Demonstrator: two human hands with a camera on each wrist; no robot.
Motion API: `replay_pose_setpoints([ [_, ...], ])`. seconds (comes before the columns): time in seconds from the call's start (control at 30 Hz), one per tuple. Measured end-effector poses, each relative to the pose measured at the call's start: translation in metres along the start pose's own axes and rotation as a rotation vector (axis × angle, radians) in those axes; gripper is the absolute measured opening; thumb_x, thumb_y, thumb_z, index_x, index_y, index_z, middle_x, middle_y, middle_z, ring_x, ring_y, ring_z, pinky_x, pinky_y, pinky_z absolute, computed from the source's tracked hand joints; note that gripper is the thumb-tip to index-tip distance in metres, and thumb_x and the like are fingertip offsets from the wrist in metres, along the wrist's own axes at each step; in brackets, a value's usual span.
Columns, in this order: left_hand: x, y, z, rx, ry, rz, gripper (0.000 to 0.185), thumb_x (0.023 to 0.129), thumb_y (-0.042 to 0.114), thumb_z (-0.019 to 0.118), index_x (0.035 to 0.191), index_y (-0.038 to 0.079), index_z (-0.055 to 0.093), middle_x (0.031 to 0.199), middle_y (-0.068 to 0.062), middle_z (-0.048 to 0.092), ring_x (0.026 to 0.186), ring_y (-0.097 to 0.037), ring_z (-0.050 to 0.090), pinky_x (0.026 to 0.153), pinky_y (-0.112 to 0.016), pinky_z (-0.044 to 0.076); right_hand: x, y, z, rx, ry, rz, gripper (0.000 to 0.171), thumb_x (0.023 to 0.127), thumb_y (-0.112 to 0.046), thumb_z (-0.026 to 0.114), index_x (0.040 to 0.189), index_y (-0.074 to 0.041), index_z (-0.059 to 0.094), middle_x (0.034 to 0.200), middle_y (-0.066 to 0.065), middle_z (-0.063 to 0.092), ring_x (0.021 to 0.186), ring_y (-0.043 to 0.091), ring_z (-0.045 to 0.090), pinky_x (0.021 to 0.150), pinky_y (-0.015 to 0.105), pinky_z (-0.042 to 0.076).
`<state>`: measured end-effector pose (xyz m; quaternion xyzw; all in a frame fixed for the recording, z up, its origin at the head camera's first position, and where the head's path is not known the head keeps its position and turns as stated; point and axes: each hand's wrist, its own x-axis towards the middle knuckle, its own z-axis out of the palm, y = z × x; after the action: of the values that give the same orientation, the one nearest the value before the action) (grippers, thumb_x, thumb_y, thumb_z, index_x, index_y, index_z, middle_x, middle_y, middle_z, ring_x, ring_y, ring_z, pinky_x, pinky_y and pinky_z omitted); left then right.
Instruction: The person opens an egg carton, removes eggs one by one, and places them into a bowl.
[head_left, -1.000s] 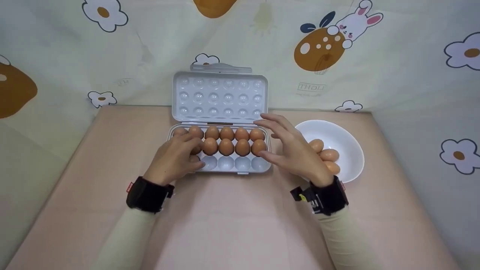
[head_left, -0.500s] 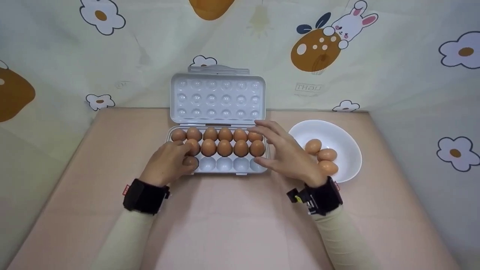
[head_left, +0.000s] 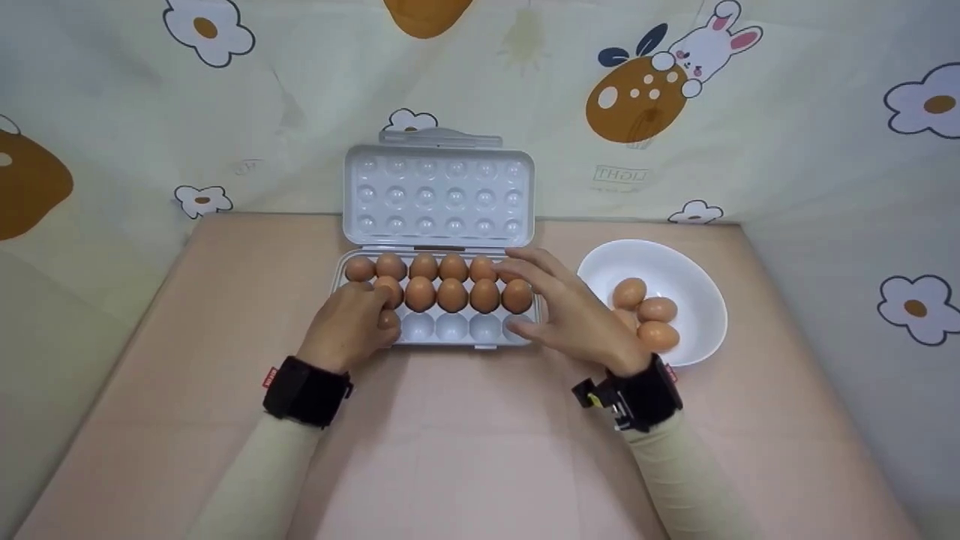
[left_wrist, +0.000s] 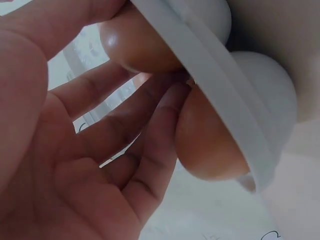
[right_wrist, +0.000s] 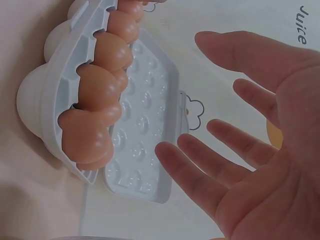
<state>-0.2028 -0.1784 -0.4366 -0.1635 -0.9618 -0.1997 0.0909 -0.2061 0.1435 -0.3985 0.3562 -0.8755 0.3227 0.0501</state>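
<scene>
Egg (head_left: 388,320) sits in the near-left cup of the egg tray (head_left: 450,328), half hidden under the left hand (head_left: 349,328). A second ago that cup shows only the hand over it; half a second ago the egg is down in it, and now it is still there with the fingertips on top. Left wrist view shows the fingers (left_wrist: 150,145) curved against the egg (left_wrist: 210,140) beside the tray rim (left_wrist: 225,95); whether they pinch it or only rest on it, cannot tell. Judgement: the placing looks done or nearly so.

Back two rows of the tray hold brown eggs (head_left: 453,281), twelve by count. The other near-row cups are bare. Tray lid (head_left: 439,193) stands open against the backdrop.

Right hand (head_left: 574,311) has drifted in from the right and slightly down over the past second, now at the tray's right end. Fingers spread and straight, holding nothing; the right wrist view shows the open palm (right_wrist: 260,165) beside the tray (right_wrist: 60,100), not clearly touching it.

White bowl (head_left: 694,270) sits right of the tray with three eggs (head_left: 646,315) in it, same as a second ago. Both wrists wear black bands (head_left: 307,391). Pink tabletop (head_left: 480,450), cartoon-print cloth (head_left: 675,112) behind.
</scene>
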Motion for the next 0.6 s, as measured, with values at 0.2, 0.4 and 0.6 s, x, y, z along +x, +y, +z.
replay_pose_setpoints([
  [0.2,0.002,0.001,0.000,0.026,-0.004,0.029,0.010,0.081,-0.003,0.066,0.080,0.004,0.060,0.068,-0.004,0.046,0.068,-0.028,0.050,0.060,-0.039,0.044,0.000,0.000,0.000,0.000,-0.004,0.007,0.070,0.090,-0.014,0.086,0.153,-0.021,0.056,0.164,0.003,0.041,0.147,0.023,0.047,0.116,0.042,0.047],
  [0.4,0.002,0.000,-0.007,-0.006,-0.010,0.029,0.005,0.084,0.002,0.067,0.089,0.005,0.066,0.082,-0.009,0.054,0.072,-0.030,0.054,0.064,-0.041,0.046,0.000,0.001,-0.001,-0.011,-0.001,0.000,0.070,0.089,-0.014,0.087,0.152,-0.019,0.057,0.164,0.005,0.042,0.147,0.023,0.047,0.116,0.041,0.046],
  [0.6,0.004,0.004,-0.011,-0.072,0.055,0.083,0.020,0.085,0.010,0.078,0.103,0.007,0.070,0.094,-0.011,0.062,0.082,-0.031,0.057,0.067,-0.041,0.051,0.000,0.002,-0.002,-0.029,0.021,-0.007,0.068,0.088,-0.014,0.088,0.150,-0.020,0.059,0.161,0.009,0.045,0.146,0.023,0.048,0.117,0.041,0.046],
])
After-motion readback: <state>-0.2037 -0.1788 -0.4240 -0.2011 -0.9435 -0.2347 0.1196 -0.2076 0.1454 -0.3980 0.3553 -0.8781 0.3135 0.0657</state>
